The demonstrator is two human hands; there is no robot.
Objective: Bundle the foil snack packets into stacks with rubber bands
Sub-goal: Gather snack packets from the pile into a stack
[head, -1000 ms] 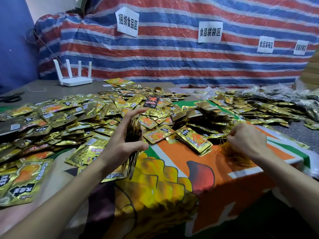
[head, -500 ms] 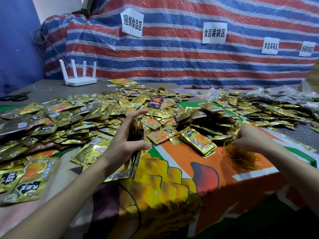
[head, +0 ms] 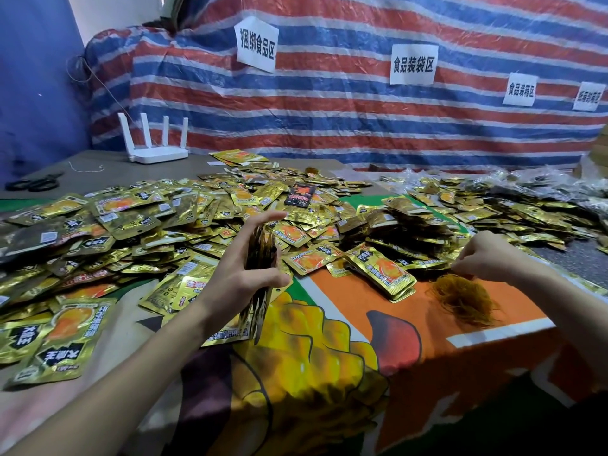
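Note:
My left hand (head: pixel 237 274) grips a stack of gold foil packets (head: pixel 261 258) held on edge above the table, thumb on the near side and fingers along the far side. My right hand (head: pixel 490 256) hovers just above a tangled pile of orange-brown rubber bands (head: pixel 464 301) and pinches thin bands that trail up from it. Loose gold packets (head: pixel 138 232) cover the table's left and middle. A bundled stack (head: pixel 381 269) lies between my hands, and more stacks (head: pixel 408 225) are piled behind it.
A white router (head: pixel 158 149) stands at the back left with black scissors (head: pixel 36 183) on the grey table near it. More packets and clear bags (head: pixel 539 195) fill the right. A striped tarp (head: pixel 362 133) with paper signs hangs behind. An orange printed cloth (head: pixel 329 340) covers the near table.
My right hand has lifted slightly off the rubber-band pile, pulling bands up. My left hand keeps the same grip on the stack. The camera shifted a little.

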